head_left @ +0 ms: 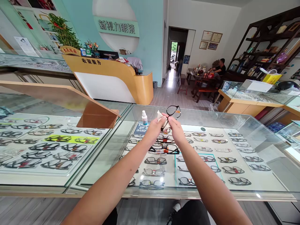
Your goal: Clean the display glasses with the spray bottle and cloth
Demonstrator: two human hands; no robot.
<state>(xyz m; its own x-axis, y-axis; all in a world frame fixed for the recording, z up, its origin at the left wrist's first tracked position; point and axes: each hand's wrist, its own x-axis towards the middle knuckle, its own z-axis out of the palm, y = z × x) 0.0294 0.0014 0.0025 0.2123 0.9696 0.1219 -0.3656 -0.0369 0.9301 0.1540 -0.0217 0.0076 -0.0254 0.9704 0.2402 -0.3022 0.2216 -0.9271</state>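
Observation:
Both hands meet above the glass display case [100, 156]. My left hand [156, 126] is closed on a cream cloth [161, 117], which is bunched between the hands. Dark-framed glasses [172, 110] are pinched in my right hand [174, 125], one lens rising above the fingers and the other partly hidden by the cloth and fingers. A small white bottle [144, 118] with a blue lower part stands upright on the glass, left of my left hand. Under the glass, below the hands, lie rows of eyeglasses [156, 160].
A slanted wooden-framed mirror [93, 107] stands on the case at left. Behind is a wood-and-white counter [142, 86]. A person [219, 68] sits at a table at the back right. A white box [256, 85] rests on another case at right.

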